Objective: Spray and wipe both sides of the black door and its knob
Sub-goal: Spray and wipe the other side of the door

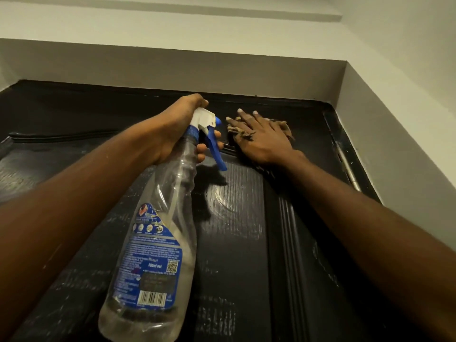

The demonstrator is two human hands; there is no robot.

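Near the black door's (pixel 234 243) top edge, right hand (pixel 261 137) presses a cloth (pixel 281 127) flat, fingers straight; left hand (pixel 177 127) grips the spray bottle (pixel 158 243); wiping underway, lower panels likely next.

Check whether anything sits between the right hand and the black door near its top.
Only the cloth, which the right hand presses flat against the black door near its top edge with straight fingers. The spray bottle, gripped by the left hand, hangs off to the left, not between them.
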